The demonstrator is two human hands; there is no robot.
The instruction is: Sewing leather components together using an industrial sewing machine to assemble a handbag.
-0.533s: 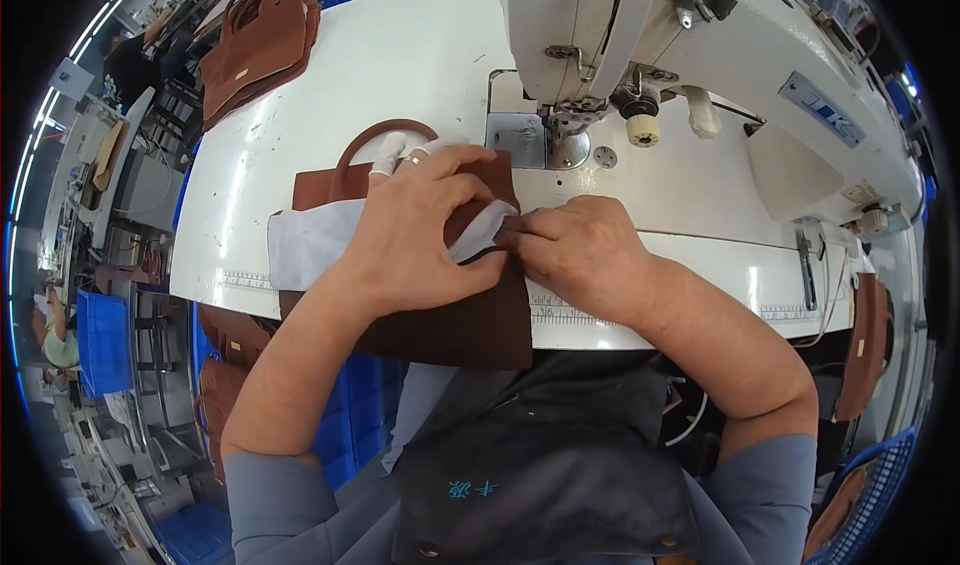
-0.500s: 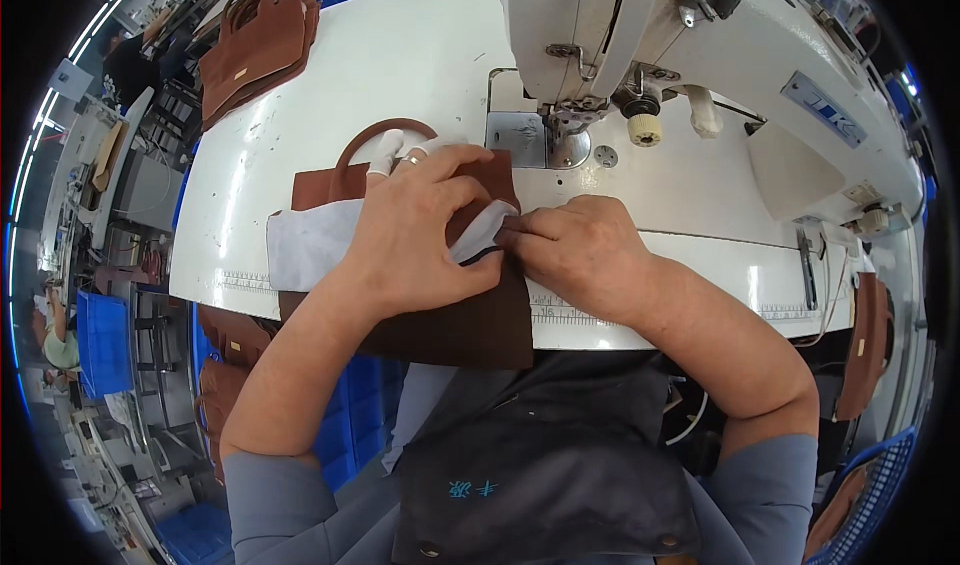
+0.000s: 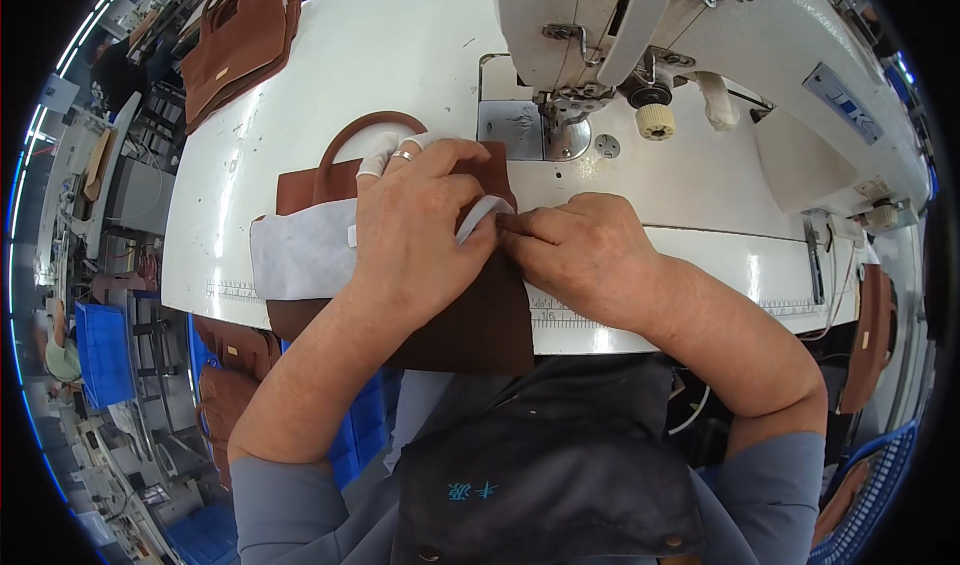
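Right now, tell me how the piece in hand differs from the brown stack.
The left hand and right hand touch the piece; neither touches the stack. The piece shows a white layer; the stack shows none. The piece overhangs the near edge of the table; the stack lies far left. Both are brown with looped handles.

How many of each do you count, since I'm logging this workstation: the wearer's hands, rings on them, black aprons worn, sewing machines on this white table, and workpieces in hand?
Hands: 2, the left hand and right hand
Silver ring: 1
Black apron: 1
Sewing machine: 1
Brown-and-white workpiece: 1
Total: 6
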